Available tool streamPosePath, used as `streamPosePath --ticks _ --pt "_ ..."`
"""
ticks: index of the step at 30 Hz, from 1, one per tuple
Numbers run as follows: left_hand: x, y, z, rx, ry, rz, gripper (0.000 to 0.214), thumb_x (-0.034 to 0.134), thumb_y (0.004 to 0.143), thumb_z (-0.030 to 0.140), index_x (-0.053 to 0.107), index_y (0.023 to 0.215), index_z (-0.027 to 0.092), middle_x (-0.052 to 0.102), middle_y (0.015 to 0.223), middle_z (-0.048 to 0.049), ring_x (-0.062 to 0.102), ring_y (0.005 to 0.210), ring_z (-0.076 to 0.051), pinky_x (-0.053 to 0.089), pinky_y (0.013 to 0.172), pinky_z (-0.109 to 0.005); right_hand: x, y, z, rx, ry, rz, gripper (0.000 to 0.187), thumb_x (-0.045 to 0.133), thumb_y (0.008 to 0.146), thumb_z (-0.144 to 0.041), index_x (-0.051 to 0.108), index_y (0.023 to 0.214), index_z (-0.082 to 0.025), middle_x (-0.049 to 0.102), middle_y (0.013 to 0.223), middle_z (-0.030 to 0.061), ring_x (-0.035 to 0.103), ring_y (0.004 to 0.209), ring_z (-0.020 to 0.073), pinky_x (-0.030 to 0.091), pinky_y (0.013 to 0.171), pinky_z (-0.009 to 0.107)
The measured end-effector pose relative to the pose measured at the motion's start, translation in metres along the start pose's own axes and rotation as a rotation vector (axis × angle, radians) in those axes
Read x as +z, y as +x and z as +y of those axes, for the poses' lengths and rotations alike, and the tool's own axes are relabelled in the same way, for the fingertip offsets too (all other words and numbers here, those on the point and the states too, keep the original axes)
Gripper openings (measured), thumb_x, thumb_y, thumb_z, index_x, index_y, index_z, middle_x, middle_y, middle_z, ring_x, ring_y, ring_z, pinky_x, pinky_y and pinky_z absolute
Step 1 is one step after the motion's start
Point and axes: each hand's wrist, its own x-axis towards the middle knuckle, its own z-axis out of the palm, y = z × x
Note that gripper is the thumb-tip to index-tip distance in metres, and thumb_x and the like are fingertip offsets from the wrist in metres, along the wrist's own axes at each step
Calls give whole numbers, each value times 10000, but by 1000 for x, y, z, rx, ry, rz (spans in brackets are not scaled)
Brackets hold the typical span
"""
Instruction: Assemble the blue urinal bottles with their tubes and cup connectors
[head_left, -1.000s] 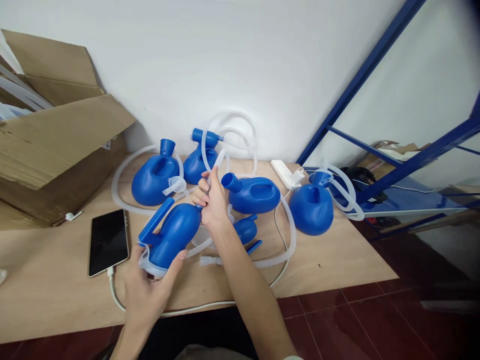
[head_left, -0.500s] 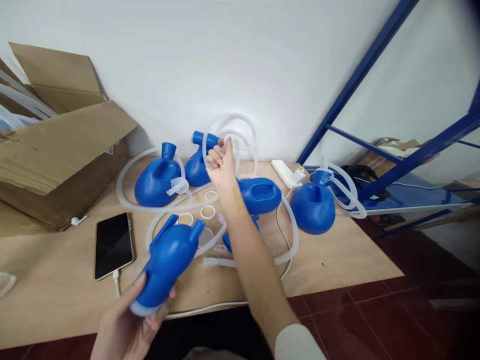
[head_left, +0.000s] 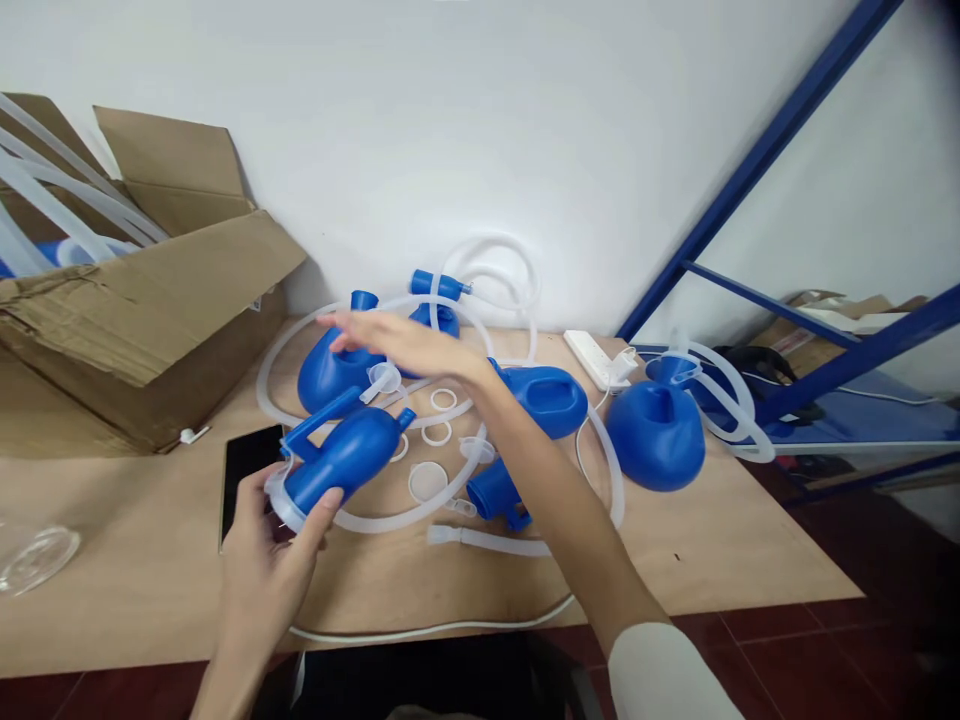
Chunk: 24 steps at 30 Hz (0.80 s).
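My left hand (head_left: 274,540) grips a blue urinal cup (head_left: 349,455) by its wide end, where a translucent white lid is fitted. Its side handle points up and its narrow nozzle faces right. My right hand (head_left: 401,338) stretches over the table, fingers extended and holding nothing. It hovers above a blue urinal bottle (head_left: 322,375) with an upturned spout, partly hiding it. Behind the hand, another blue cup (head_left: 435,285) sits atop a further bottle, with clear tubing (head_left: 495,242) coiled against the wall. A blue bottle (head_left: 555,398) lies under my right forearm, near a loose blue cup (head_left: 493,490).
White rings (head_left: 436,432) and a translucent disc (head_left: 428,482) lie mid-table. A blue bottle (head_left: 656,435) with tubing stands right, near a power strip (head_left: 587,360). An open carton (head_left: 187,310) of tubes, a tablet (head_left: 244,470) and a clear lid (head_left: 41,560) are left.
My right hand has left the coiled tubing at the wall and moved left, its fingers now straightened. The held cup has tilted closer to level. The view has shifted left.
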Motion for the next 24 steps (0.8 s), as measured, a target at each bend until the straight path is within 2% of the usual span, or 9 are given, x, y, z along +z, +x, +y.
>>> streamPosePath --ticks 1,2,4,6,8,11,16,20,24 --pt "-1 1 1 15 42 -38 586 697 826 695 575 1164 233 628 674 41 631 535 -197 526 530 -311 5 -26 -6 -124 -7 -51 318 646 973 -418 775 1215 -257 787 1242 -2 701 1208 209 516 1090 418" --pt "-1 2 4 37 82 -68 550 615 877 710 615 1145 230 615 629 41 624 520 -199 514 521 -309 10 -53 -10 -165 -74 -67 340 747 918 -398 774 1241 -297 773 1280 8 692 1243 243 503 1126 450" --pt "1 4 12 116 156 -91 529 489 945 700 669 1094 226 577 551 42 600 487 -199 496 520 -310 22 -102 -15 -124 -272 -82 691 896 769 -443 678 1416 -335 719 1371 56 662 1299 340 498 1134 541" --pt "6 4 18 203 212 -112 520 428 983 655 700 1071 220 555 520 42 589 470 -201 490 539 -318 37 -139 -12 -40 -431 -9 1102 950 665 -521 423 1622 -371 615 1491 105 645 1304 413 531 1079 596" --pt "14 2 21 267 262 -148 507 394 1016 587 720 1107 210 594 553 27 617 502 -209 503 577 -323 51 -164 -3 45 -512 101 1167 948 664 -546 347 1652 -389 586 1477 126 683 1221 405 587 989 582" --pt "26 -3 20 344 312 -181 476 375 1049 498 733 1148 200 753 757 -29 706 638 -224 527 636 -315 73 -185 13 107 -574 239 1090 936 699 -451 386 1634 -348 571 1410 138 674 1206 368 623 942 529" --pt "37 -8 18 522 407 -91 434 401 1059 447 740 1193 212 827 1087 -66 782 812 -229 546 703 -292 99 -207 29 3 -727 390 962 839 814 -387 363 1646 -302 571 1377 164 640 1244 363 651 931 481" --pt "44 -5 17 519 504 -116 452 377 1050 431 748 1155 195 829 904 -75 769 696 -242 511 612 -300 106 -214 36 -24 -832 420 904 782 857 -383 359 1650 -288 612 1310 168 673 1163 369 679 824 459" --pt "48 7 16 299 434 -198 476 374 1026 456 768 1051 189 799 797 -68 734 649 -244 507 617 -317 104 -219 42 -67 -820 495 913 793 829 -377 367 1632 -288 615 1291 149 693 1130 346 678 834 431"
